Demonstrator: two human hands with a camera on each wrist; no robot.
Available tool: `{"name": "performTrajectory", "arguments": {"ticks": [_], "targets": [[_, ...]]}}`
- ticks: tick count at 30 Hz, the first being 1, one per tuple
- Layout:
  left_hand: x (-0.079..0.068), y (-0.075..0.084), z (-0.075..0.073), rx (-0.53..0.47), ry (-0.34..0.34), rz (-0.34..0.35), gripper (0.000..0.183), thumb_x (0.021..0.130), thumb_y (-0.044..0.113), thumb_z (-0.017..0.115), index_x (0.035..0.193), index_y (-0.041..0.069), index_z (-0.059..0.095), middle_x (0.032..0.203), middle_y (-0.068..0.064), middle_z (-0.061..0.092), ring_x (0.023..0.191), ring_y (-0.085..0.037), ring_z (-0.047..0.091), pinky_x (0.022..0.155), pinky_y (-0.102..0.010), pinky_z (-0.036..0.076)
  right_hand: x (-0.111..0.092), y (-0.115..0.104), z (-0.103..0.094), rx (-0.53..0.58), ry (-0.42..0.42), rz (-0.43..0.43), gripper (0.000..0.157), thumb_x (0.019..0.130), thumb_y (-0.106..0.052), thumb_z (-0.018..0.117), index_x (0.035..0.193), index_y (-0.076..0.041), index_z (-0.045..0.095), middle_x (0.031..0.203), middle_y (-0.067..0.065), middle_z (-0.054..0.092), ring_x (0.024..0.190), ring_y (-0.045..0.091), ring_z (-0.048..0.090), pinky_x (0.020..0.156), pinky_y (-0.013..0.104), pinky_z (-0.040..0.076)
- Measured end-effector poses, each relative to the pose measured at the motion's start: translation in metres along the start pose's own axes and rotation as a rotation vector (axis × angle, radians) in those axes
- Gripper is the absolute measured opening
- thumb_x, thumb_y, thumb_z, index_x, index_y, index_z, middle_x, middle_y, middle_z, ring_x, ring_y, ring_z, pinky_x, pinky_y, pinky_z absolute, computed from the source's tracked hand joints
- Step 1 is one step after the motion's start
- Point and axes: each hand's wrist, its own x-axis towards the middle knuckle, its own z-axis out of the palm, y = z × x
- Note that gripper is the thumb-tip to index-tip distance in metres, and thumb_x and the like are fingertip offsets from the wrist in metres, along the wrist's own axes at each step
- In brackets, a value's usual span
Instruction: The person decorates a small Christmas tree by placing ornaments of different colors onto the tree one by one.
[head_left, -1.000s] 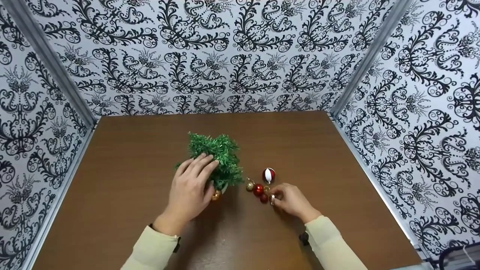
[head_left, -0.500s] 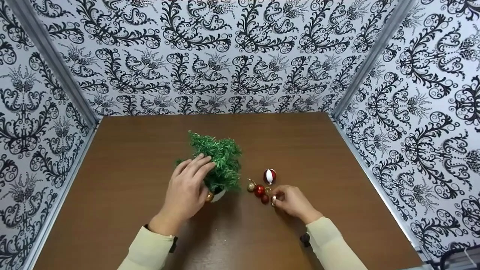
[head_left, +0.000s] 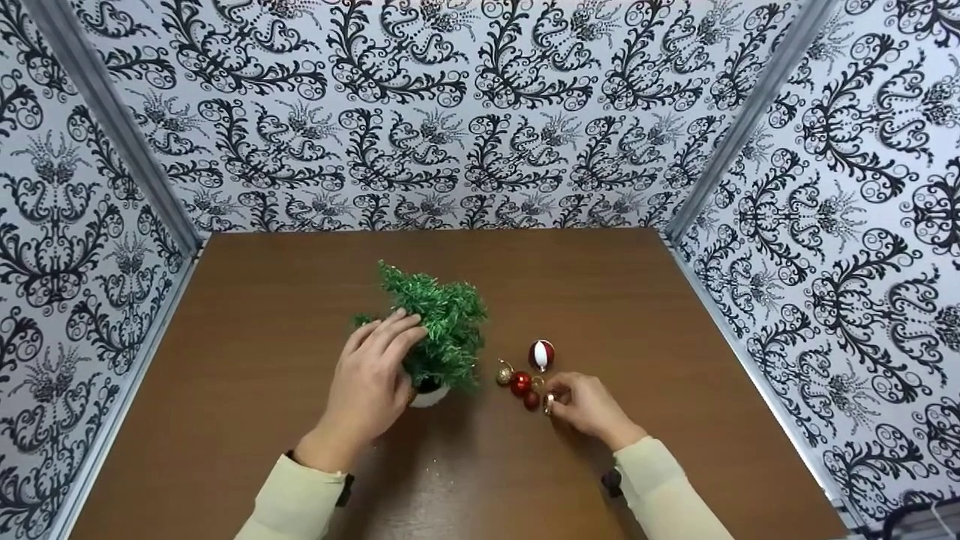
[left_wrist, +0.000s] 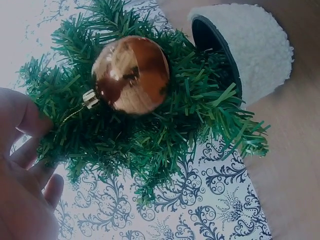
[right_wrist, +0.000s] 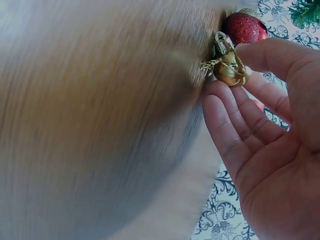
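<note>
Head view: one brown table (head_left: 300, 277) enclosed by walls (head_left: 420, 112) of black scrollwork on white, with grey metal corner posts (head_left: 716, 161). Left of centre, one small green artificial tree (head_left: 450, 330) in a white pot (head_left: 429, 397). Left hand (head_left: 367, 386), with spread, nearly straight fingers laid on the near left side of the foliage. Right of the tree, a loose group: one gold glitter ball (head_left: 504, 376), one shiny red ball (head_left: 520, 384), one darker red ball (head_left: 532, 400), and, just beyond, one red-and-white ball (head_left: 541, 355). Right hand (head_left: 592, 409), pinching one small gold ornament (head_left: 549, 405) beside the darker red ball. Two pale sleeves (head_left: 664, 476). Left wrist view: one copper-coloured ball (left_wrist: 131, 75), glossy, with ribbed cap and gold cord, against the branches; pot with fleecy white exterior and dark inner rim; left hand at the edge, thumb apart from the fingers, touching the foliage. Whether it bears any weight, cannot tell. Right wrist view: gold ornament between thumb and fingertips, cap and looped cord showing; close behind, one red glitter ball; green branch tips in the upper corner; tabletop blurred.
</note>
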Motion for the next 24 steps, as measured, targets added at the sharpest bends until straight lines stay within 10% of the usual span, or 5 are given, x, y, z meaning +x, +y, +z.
{"name": "performTrajectory", "arguments": {"ticks": [15,24], "targets": [[0.003,-0.001,0.002,0.025,0.059,0.05,0.05,0.075,-0.004,0.05,0.122,0.006,0.065,0.134,-0.011,0.06,0.131,-0.029,0.051,0.107,-0.049,0.036,0.003,-0.008,-0.016,-0.045,0.046,-0.072,0.015,0.082,-0.007,0.075,0.096,-0.011,0.073,0.091,0.0,0.065,0.077,0.013,0.061,0.067,0.031,0.052],[0.002,0.002,0.004,0.019,0.071,0.056,0.047,0.076,-0.001,0.051,0.121,0.005,0.066,0.132,-0.012,0.061,0.129,-0.03,0.052,0.106,-0.051,0.037,0.003,-0.039,-0.033,0.109,0.102,-0.1,0.018,0.083,-0.002,0.074,0.099,-0.007,0.069,0.094,0.0,0.065,0.08,0.014,0.065,0.07,0.03,0.056]]}}
